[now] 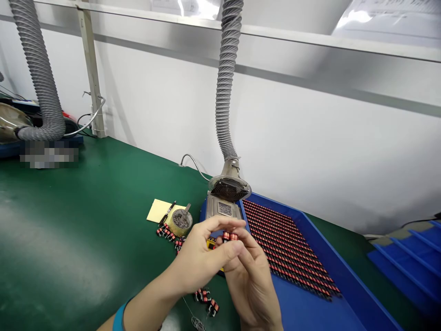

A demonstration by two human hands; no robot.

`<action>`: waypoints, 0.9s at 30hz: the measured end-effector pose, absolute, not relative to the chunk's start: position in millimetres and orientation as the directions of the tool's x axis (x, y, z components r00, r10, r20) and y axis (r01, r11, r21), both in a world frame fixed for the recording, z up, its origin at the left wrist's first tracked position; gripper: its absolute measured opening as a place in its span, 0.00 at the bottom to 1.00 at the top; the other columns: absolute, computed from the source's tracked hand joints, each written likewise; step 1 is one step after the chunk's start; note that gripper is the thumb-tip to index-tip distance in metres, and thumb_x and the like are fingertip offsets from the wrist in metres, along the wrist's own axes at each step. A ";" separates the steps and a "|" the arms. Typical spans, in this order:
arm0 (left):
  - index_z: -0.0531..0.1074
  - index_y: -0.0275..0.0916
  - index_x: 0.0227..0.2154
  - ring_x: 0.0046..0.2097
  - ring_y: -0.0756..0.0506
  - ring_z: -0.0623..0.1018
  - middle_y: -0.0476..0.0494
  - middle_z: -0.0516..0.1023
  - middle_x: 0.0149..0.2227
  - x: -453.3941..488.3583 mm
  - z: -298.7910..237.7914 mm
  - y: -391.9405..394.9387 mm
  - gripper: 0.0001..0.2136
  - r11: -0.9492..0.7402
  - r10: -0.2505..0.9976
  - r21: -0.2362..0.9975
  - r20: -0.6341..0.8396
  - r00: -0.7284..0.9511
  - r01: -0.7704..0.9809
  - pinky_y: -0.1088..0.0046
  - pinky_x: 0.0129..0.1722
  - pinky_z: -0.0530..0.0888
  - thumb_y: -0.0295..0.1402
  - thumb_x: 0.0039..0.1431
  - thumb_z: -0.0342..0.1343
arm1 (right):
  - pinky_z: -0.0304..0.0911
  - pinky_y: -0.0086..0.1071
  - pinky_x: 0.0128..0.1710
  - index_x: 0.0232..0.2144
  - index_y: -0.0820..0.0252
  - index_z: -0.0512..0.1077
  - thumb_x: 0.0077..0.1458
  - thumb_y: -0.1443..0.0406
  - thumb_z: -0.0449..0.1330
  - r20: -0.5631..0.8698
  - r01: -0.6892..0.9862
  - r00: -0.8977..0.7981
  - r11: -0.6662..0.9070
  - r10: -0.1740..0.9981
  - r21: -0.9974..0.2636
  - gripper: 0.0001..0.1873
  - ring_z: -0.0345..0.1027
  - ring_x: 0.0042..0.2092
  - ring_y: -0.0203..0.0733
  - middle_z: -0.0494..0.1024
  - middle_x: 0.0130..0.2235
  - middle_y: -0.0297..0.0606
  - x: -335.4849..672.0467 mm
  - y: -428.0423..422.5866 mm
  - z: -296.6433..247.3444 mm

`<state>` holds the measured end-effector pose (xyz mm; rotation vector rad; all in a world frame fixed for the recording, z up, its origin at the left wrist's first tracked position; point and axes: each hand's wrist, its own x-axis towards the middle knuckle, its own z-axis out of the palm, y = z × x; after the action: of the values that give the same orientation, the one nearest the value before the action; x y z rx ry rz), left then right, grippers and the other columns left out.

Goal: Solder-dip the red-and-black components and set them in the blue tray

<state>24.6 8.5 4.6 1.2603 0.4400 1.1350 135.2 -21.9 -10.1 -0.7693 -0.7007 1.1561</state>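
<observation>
At the left edge of the blue tray (344,271), the left hand (203,255) and right hand (250,276) clamp red coils (229,236) between their fingertips; a loose pinch could let them drop into the tray.

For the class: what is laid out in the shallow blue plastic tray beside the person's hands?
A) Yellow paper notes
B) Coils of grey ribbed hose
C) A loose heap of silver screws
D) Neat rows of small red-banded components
D: the shallow blue plastic tray holds neat parallel rows of small red-banded components, laid out beside the person's right hand.
</observation>
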 end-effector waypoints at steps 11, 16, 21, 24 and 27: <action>0.77 0.37 0.23 0.27 0.51 0.78 0.48 0.81 0.22 24.6 3.5 18.5 0.09 0.014 0.978 0.733 0.131 0.162 -0.680 0.77 0.27 0.75 0.37 0.48 0.68 | 0.73 0.32 0.39 0.28 0.55 0.79 0.46 0.64 0.70 0.269 -0.312 0.176 0.313 0.947 -0.897 0.05 0.76 0.40 0.43 0.80 0.34 0.39 130.5 -20.7 -15.8; 0.79 0.42 0.24 0.33 0.54 0.80 0.54 0.82 0.25 6.4 10.2 23.7 0.07 -0.207 0.970 0.617 0.232 -0.076 -0.759 0.80 0.39 0.76 0.37 0.47 0.70 | 0.72 0.29 0.36 0.30 0.55 0.78 0.51 0.63 0.67 0.193 -0.404 0.007 0.179 0.981 -0.897 0.03 0.73 0.35 0.36 0.77 0.36 0.37 140.0 -21.6 -20.6; 0.80 0.40 0.37 0.36 0.51 0.79 0.48 0.83 0.33 2.8 12.4 24.3 0.15 -0.006 0.916 0.838 0.223 0.332 -0.545 0.80 0.37 0.75 0.31 0.43 0.71 | 0.73 0.34 0.40 0.33 0.55 0.77 0.52 0.63 0.67 0.185 -0.450 0.023 0.176 0.982 -0.876 0.04 0.73 0.37 0.38 0.78 0.37 0.36 146.9 -20.8 -23.8; 0.81 0.37 0.31 0.32 0.51 0.78 0.47 0.82 0.29 11.3 9.3 21.4 0.08 0.029 0.927 0.876 0.156 0.340 -0.481 0.79 0.32 0.74 0.32 0.47 0.69 | 0.73 0.35 0.40 0.34 0.53 0.78 0.53 0.64 0.66 0.214 -0.452 0.056 0.215 0.975 -0.866 0.04 0.74 0.39 0.40 0.78 0.38 0.37 148.6 -20.9 -24.9; 0.81 0.36 0.26 0.32 0.50 0.79 0.45 0.83 0.28 16.4 8.2 20.5 0.05 0.037 0.953 0.854 0.127 0.275 -0.520 0.77 0.33 0.75 0.32 0.46 0.68 | 0.73 0.31 0.41 0.35 0.52 0.78 0.53 0.64 0.66 0.231 -0.464 0.083 0.242 0.970 -0.852 0.05 0.74 0.41 0.39 0.79 0.40 0.37 149.3 -21.3 -24.8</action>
<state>16.4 20.5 8.2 0.9633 0.5695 1.2294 149.3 -21.3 -24.8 -0.6861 -0.9357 1.2057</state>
